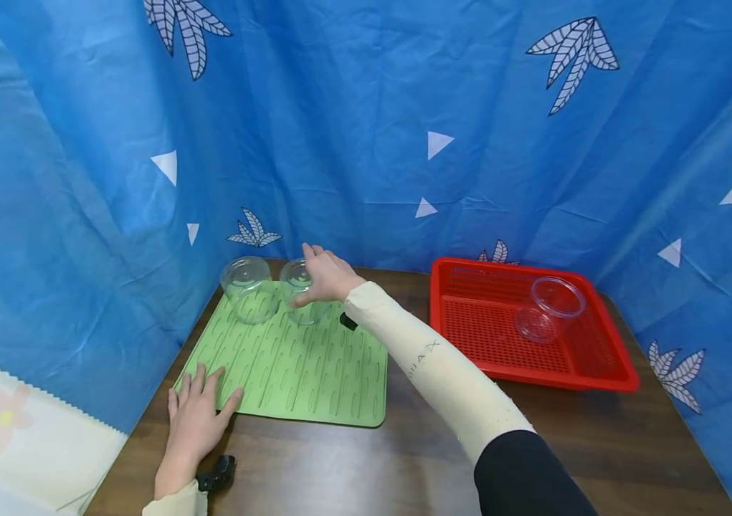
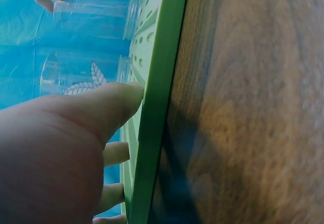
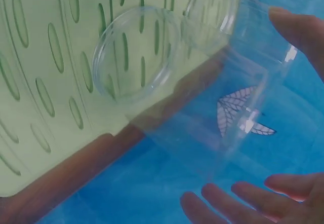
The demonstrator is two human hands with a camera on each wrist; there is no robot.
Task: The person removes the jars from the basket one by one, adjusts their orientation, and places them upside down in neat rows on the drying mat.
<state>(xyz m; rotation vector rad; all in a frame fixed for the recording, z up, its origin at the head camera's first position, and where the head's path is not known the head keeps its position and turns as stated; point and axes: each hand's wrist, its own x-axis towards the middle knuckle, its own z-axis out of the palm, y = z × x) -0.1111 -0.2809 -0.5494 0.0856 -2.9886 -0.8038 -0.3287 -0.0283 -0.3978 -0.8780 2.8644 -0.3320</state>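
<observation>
Two clear plastic cups stand upside down, rims down, side by side at the back of a green ridged mat (image 1: 301, 401). My right hand (image 1: 328, 277) is over the right cup (image 1: 307, 313), thumb on one side and fingers on the other. In the right wrist view the thumb lies close to that cup's base, while the fairly straight fingers (image 3: 243, 203) are apart from its wall. The left cup (image 1: 246, 287) stands free. My left hand (image 1: 196, 423) rests with spread fingers on the mat's front left corner; its thumb (image 2: 121, 100) touches the mat's edge.
A red plastic basket (image 1: 527, 376) stands on the right of the brown wooden table (image 1: 314, 473). Inside it stands another clear cup (image 1: 559, 299), rim up. A blue patterned curtain (image 1: 366, 129) hangs close behind the table and along its sides.
</observation>
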